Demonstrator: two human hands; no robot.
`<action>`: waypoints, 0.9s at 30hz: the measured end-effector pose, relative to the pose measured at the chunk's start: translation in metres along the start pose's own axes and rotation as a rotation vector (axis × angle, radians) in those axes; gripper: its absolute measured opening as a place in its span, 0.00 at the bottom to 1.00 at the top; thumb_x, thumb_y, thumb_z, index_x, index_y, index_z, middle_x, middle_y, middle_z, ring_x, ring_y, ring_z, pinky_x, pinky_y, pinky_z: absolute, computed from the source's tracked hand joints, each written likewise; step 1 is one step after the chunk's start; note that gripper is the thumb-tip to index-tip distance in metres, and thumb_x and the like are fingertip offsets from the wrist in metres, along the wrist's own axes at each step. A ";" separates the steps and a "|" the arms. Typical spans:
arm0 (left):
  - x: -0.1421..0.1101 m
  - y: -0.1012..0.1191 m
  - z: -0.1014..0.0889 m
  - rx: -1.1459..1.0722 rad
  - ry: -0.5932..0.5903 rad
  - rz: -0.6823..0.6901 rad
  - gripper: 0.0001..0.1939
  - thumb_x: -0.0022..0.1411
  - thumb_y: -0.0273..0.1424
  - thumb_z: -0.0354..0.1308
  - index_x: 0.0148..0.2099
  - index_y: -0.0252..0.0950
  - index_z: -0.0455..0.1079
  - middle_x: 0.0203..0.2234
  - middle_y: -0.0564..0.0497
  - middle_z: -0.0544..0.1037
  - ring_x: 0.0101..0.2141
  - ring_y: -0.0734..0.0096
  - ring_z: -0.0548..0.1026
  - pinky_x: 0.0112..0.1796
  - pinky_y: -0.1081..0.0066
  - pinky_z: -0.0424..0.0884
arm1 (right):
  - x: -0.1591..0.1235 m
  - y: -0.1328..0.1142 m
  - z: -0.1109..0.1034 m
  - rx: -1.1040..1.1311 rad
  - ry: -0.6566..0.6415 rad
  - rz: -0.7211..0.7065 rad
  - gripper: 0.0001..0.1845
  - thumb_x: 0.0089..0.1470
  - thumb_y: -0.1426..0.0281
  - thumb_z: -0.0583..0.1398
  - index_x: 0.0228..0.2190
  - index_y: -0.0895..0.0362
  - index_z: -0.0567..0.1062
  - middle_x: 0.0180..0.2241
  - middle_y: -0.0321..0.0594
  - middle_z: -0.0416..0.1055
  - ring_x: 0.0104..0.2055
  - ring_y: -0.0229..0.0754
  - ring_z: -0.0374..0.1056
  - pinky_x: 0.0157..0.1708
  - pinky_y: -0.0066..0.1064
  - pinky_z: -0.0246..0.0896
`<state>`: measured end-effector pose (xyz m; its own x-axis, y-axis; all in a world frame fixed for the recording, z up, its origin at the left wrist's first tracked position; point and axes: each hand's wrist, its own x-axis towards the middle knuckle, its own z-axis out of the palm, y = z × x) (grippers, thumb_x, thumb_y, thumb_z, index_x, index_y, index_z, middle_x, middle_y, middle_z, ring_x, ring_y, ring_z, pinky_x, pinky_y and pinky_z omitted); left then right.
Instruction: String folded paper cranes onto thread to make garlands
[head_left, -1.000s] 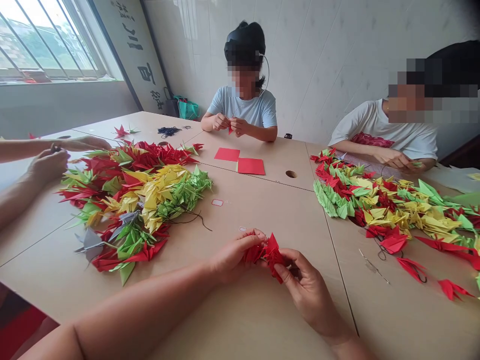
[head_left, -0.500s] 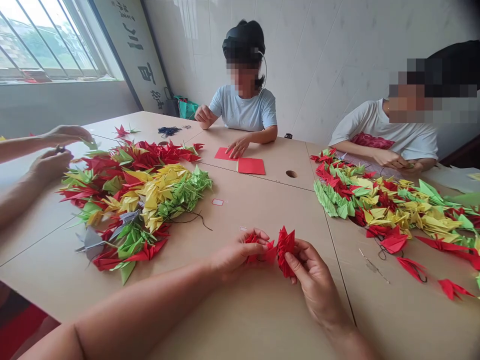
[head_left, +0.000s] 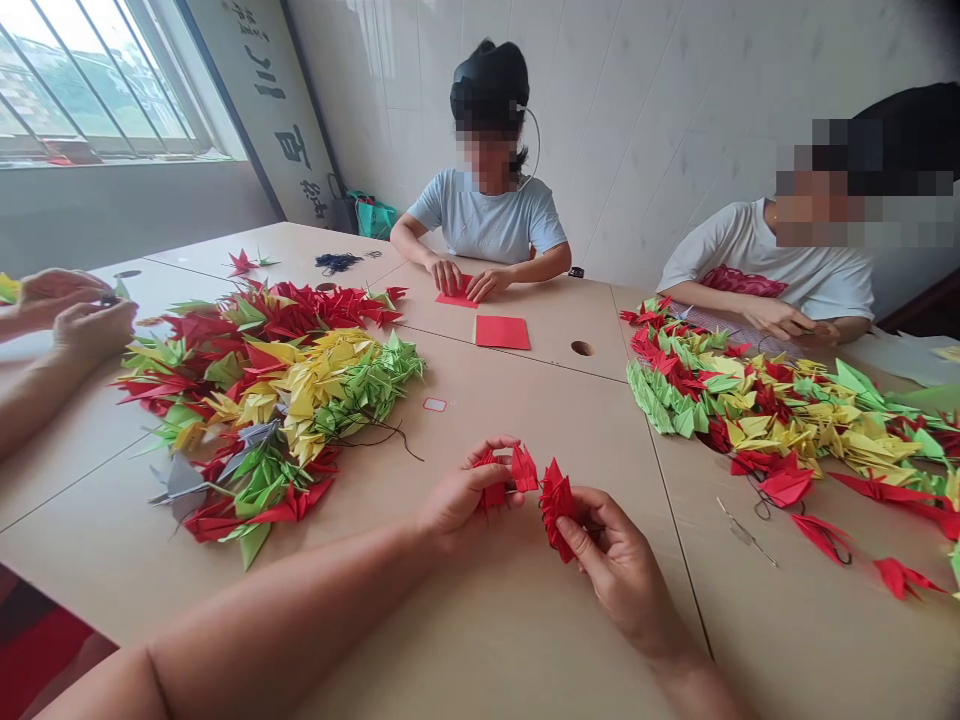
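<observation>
Red folded paper cranes are in both my hands, above the middle of the table point(head_left: 480, 620). My left hand point(head_left: 469, 490) is closed around a few red paper cranes point(head_left: 493, 488), and one more red crane point(head_left: 524, 467) stands up at its fingertips. A tight stack of red paper cranes point(head_left: 556, 510) is pinched between the thumb and fingers of my right hand point(head_left: 611, 545). A narrow gap separates the two groups. Whether a thread joins them I cannot make out.
Strung cranes form a large pile point(head_left: 300, 380) on the left and another pile point(head_left: 787, 390) on the right. A thin metal tool point(head_left: 748, 532) lies right of my hands. Red paper squares point(head_left: 502, 332) lie near the person opposite point(head_left: 487, 215). Others' hands point(head_left: 82, 315) work at the left.
Both my hands have shifted slightly left, and a red crane now stands upright at my left fingertips. The person opposite has brought both hands onto a red sheet. The hands at left drew back.
</observation>
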<state>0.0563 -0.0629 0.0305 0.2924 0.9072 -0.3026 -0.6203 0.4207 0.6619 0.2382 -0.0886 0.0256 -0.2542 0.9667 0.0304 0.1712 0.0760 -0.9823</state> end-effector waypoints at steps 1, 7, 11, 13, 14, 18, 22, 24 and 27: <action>0.000 0.000 0.000 -0.001 0.003 0.001 0.13 0.51 0.25 0.60 0.40 0.40 0.66 0.31 0.55 0.73 0.24 0.81 0.72 0.28 0.79 0.70 | -0.001 0.000 0.001 -0.029 -0.015 -0.025 0.10 0.55 0.62 0.57 0.38 0.52 0.69 0.28 0.35 0.68 0.26 0.34 0.62 0.25 0.25 0.60; -0.004 0.001 0.006 0.024 -0.066 0.061 0.03 0.52 0.25 0.59 0.32 0.33 0.68 0.30 0.52 0.72 0.30 0.77 0.72 0.35 0.74 0.70 | -0.002 0.001 0.003 -0.121 -0.025 -0.097 0.09 0.56 0.64 0.56 0.39 0.51 0.69 0.29 0.35 0.70 0.27 0.34 0.64 0.28 0.24 0.62; -0.006 0.002 0.008 0.068 -0.121 0.107 0.03 0.53 0.25 0.60 0.32 0.33 0.68 0.30 0.53 0.71 0.30 0.77 0.71 0.35 0.74 0.69 | -0.001 0.001 0.003 -0.119 0.003 -0.084 0.10 0.56 0.63 0.56 0.40 0.52 0.69 0.31 0.37 0.72 0.29 0.36 0.66 0.29 0.26 0.64; -0.006 0.002 0.008 0.089 -0.140 0.127 0.05 0.52 0.25 0.61 0.32 0.33 0.67 0.30 0.53 0.71 0.30 0.78 0.71 0.35 0.74 0.68 | 0.000 0.001 0.002 -0.110 0.002 -0.067 0.11 0.56 0.63 0.56 0.40 0.53 0.68 0.32 0.38 0.72 0.29 0.36 0.66 0.29 0.26 0.64; -0.006 0.002 0.008 0.095 -0.149 0.135 0.06 0.52 0.25 0.61 0.32 0.34 0.66 0.29 0.53 0.71 0.29 0.78 0.70 0.35 0.74 0.67 | 0.000 0.001 0.002 -0.102 -0.003 -0.058 0.11 0.56 0.62 0.56 0.40 0.53 0.68 0.32 0.38 0.72 0.29 0.36 0.66 0.29 0.26 0.64; -0.006 0.001 0.008 0.102 -0.177 0.155 0.08 0.51 0.25 0.62 0.33 0.34 0.65 0.29 0.53 0.71 0.29 0.78 0.70 0.35 0.73 0.66 | 0.001 0.001 0.002 -0.065 -0.028 -0.032 0.12 0.56 0.62 0.56 0.41 0.54 0.68 0.32 0.39 0.72 0.29 0.36 0.66 0.30 0.27 0.63; -0.007 0.002 0.010 0.102 -0.178 0.165 0.07 0.53 0.27 0.61 0.31 0.33 0.64 0.27 0.53 0.70 0.28 0.77 0.69 0.33 0.73 0.65 | -0.001 -0.001 0.001 -0.044 -0.064 -0.013 0.12 0.56 0.62 0.56 0.40 0.55 0.68 0.32 0.40 0.72 0.28 0.37 0.65 0.29 0.28 0.63; -0.007 0.002 0.010 0.110 -0.164 0.163 0.07 0.55 0.28 0.60 0.31 0.33 0.64 0.26 0.53 0.70 0.27 0.77 0.68 0.32 0.73 0.64 | -0.002 -0.001 0.001 -0.056 -0.083 -0.016 0.11 0.56 0.62 0.56 0.39 0.55 0.68 0.30 0.39 0.71 0.28 0.37 0.65 0.29 0.28 0.63; -0.007 0.003 0.010 0.124 -0.139 0.158 0.06 0.55 0.29 0.59 0.31 0.34 0.64 0.25 0.53 0.70 0.26 0.77 0.68 0.32 0.73 0.64 | -0.003 0.000 0.001 -0.091 -0.089 -0.031 0.11 0.55 0.62 0.56 0.38 0.54 0.69 0.29 0.38 0.71 0.28 0.37 0.64 0.29 0.28 0.63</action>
<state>0.0598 -0.0678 0.0409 0.3012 0.9486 -0.0970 -0.5748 0.2618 0.7753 0.2380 -0.0915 0.0256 -0.3437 0.9382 0.0396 0.2469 0.1310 -0.9601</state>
